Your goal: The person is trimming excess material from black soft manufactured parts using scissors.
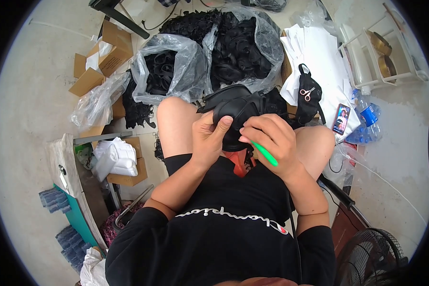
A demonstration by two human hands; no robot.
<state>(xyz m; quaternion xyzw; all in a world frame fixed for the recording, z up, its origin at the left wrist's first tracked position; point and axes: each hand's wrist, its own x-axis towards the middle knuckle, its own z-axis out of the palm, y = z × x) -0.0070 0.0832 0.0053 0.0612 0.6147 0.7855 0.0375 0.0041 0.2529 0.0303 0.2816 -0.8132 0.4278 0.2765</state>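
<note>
Above my lap my left hand (206,139) grips a bundle of black moulded fabric pieces (239,107) that look like bra cups, thumb on top. Close against it, my right hand (277,143) pinches at the near right edge of the bundle. A slim bright green handle (264,153) sticks out beneath the right fingers; its working end is hidden. An orange-red object (241,163) shows below the bundle between my thighs, with some black strips beside it.
Clear plastic bags (169,88) full of black pieces stand ahead. To the right, white cloth (314,52) carries a black bra (307,102), small pink-handled scissors (306,94) and a phone (342,119). Cardboard boxes (114,47) stand left; a fan (372,255) is at lower right.
</note>
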